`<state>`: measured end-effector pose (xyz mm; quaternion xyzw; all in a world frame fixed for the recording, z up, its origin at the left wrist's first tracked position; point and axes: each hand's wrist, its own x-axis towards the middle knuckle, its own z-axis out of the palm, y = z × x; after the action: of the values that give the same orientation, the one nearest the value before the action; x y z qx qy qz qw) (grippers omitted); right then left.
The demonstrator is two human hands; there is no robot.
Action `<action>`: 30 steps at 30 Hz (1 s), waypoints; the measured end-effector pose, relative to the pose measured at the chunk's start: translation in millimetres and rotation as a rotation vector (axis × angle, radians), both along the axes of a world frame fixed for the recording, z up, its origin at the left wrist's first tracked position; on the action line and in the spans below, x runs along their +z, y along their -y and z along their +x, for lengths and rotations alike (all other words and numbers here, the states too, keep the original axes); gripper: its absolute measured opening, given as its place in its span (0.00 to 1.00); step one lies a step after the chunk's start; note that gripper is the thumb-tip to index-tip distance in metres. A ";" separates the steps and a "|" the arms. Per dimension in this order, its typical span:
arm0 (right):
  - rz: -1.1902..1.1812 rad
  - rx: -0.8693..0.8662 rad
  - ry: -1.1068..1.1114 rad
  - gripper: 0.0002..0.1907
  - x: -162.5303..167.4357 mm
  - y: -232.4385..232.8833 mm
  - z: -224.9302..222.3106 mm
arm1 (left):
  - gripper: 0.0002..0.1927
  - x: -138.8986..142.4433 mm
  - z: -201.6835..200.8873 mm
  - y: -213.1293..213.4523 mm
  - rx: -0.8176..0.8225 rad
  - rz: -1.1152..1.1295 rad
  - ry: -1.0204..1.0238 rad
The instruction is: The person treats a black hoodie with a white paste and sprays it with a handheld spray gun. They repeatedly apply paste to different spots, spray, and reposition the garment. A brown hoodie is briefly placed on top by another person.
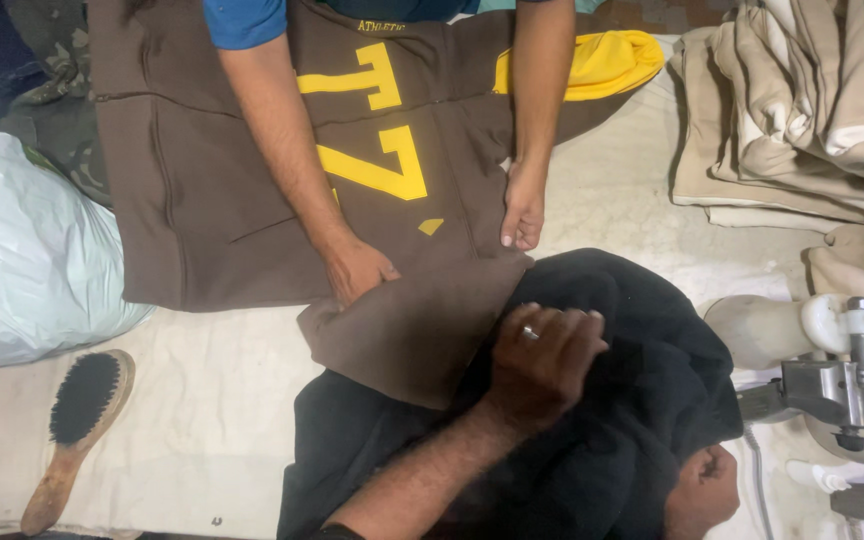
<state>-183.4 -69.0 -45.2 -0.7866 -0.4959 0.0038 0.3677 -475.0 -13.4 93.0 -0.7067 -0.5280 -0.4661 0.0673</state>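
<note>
the person's left hand [544, 358], a ring on one finger, lies palm down with fingers spread and pressed flat onto a black fleece garment [642, 420] bunched on the cloth-covered table [202, 400]; it clamps nothing, it only bears down. the right hand [704, 492], at the garment's near right edge, is curled into the black fabric, but whether those fingers are pinched shut on a fold cannot be told. just beyond the black garment, and overlapping its far edge, lies a brown hooded sweatshirt [202, 180] with yellow numerals and a yellow hood lining, which a co-worker's two hands [357, 268] [523, 208] flatten from the far side. a wooden brush [80, 425] lies well to the left of the black garment, a pale plastic bag [22, 260] beyond it, a stack of beige folded garments [802, 110] to the far right, and a metal tool [837, 385] close on the right. a likely snag: the brown sleeve rests on the black fleece, so dragging either piece could pull the other out of its fold, and dark lint could transfer onto the pale table cloth.
</note>
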 end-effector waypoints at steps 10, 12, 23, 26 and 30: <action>-0.015 0.009 0.089 0.06 -2.6 3.2 3.7 | 0.34 -18.3 -70.6 0.5 0.273 -0.395 -0.049; -0.023 0.019 0.058 0.06 -1.9 3.6 2.8 | 0.31 -35.0 -64.1 7.1 0.227 -0.434 -0.060; -0.049 0.001 0.036 0.07 3.4 2.1 -1.4 | 0.26 -77.9 -53.0 21.8 0.172 -0.378 -0.059; -0.028 0.027 0.012 0.07 1.1 2.7 0.7 | 0.26 -78.3 -53.0 22.5 0.181 -0.342 -0.080; -0.036 0.018 -0.004 0.08 -3.4 3.1 4.2 | 0.26 -79.4 -51.4 23.1 0.189 -0.353 -0.094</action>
<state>-179.2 -72.2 -48.6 -0.7885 -0.5022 0.0178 0.3546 -526.5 -36.5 13.6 -0.6756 -0.6618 -0.3247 0.0105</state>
